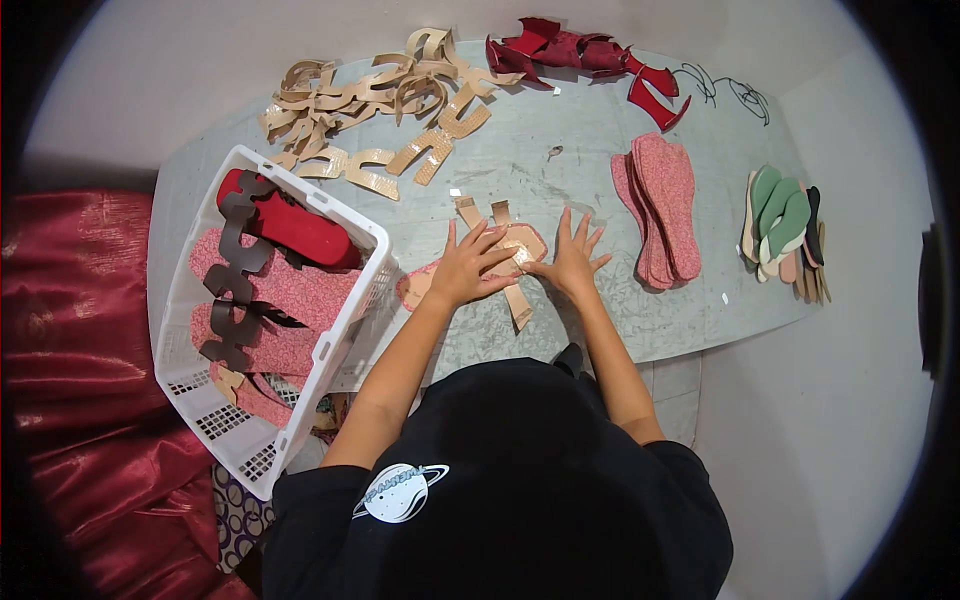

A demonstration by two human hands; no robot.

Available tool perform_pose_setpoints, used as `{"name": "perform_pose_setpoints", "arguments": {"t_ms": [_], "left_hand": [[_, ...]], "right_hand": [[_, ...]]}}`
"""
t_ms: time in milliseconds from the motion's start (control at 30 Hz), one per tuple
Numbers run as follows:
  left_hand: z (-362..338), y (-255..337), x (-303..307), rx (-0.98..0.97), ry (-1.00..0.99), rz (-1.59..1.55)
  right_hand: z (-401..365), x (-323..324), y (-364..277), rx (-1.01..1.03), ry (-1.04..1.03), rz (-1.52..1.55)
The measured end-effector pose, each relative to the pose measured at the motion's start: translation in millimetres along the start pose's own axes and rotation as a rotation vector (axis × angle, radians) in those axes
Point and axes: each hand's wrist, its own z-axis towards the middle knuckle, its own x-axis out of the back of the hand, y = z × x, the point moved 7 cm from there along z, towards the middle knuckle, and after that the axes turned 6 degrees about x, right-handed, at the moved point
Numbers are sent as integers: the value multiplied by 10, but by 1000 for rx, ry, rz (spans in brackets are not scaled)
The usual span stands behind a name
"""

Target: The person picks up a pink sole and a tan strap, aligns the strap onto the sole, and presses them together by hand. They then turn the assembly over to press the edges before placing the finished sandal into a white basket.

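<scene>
A pink-edged shoe sole [420, 284] lies on the table with its tan face up. Across its wider end lies a tan crocodile-patterned strap [519, 308], its loose ends sticking out past both edges. My left hand [468, 270] rests flat over the middle of the sole, fingers spread, with fingertips on the strap. On the other side, my right hand [572, 262] has its fingers spread above the tabletop, and its thumb reaches to the strap near my left fingertips. My left hand hides part of the sole.
At left, a white basket [378, 262] holds pink soles, a red piece and dark straps. Tan straps [436, 150] are heaped at the back, near red pieces [570, 52]. Right of my hands stand stacked pink soles [664, 210] and green and beige soles [785, 218].
</scene>
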Motion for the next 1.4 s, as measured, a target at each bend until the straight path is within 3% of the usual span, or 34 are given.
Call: {"name": "perform_pose_setpoints", "arguments": {"t_ms": [233,400,700,1133,1200,1400], "left_hand": [[0,5,1,9,-6,7],[11,9,-10,50,-66,29],[22,13,35,61,-29,-48],[76,-76,21,125,-86,-137],[113,-252,40,320,100,-550],[297,-294,28,369,306,-267]], "right_hand": [[-59,122,-149,67,30,-57],[37,2,-217,316,-58,-204],[209,-63,-292,326,-296,-282],[219,-65,-256,330,-356,-293],[231,-101,-236,326,-376,-312],[193,-97,-234,325,-380,-275]]}}
